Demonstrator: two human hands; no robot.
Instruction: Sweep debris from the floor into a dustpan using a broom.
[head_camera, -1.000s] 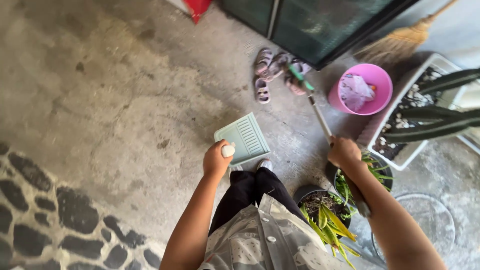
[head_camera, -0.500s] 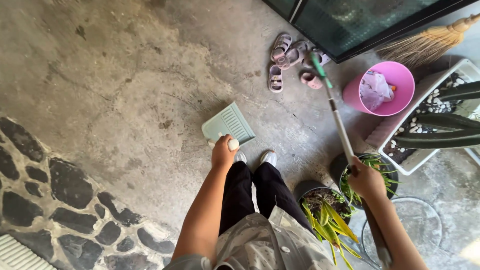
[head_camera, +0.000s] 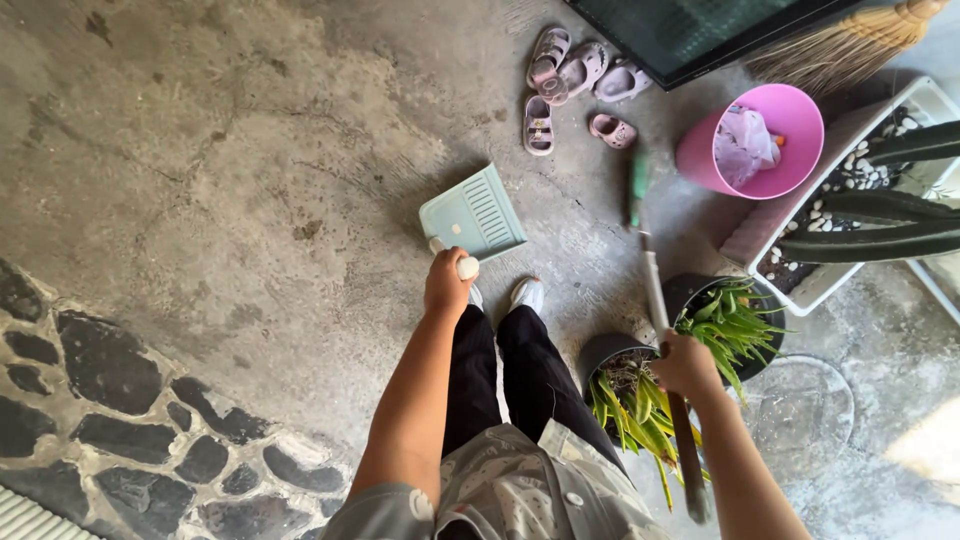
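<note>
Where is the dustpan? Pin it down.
In the head view, the pale green dustpan hangs from the left hand over the concrete floor, ahead of the shoes, left of the pink bucket.

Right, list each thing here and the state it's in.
Left hand: closed on the dustpan handle.
Dustpan: held, looks empty.
Right hand: gripping the broom pole.
Broom pole: tilted.
Pink bucket: tipped, bag inside.
Sandals: scattered.

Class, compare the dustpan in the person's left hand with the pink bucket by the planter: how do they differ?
The dustpan is pale green, flat and ribbed; the pink bucket is round and deep. The left hand grips the dustpan's handle; the bucket stands untouched on the floor. The dustpan looks empty; the bucket holds crumpled plastic. Both appear to be plastic.
</note>
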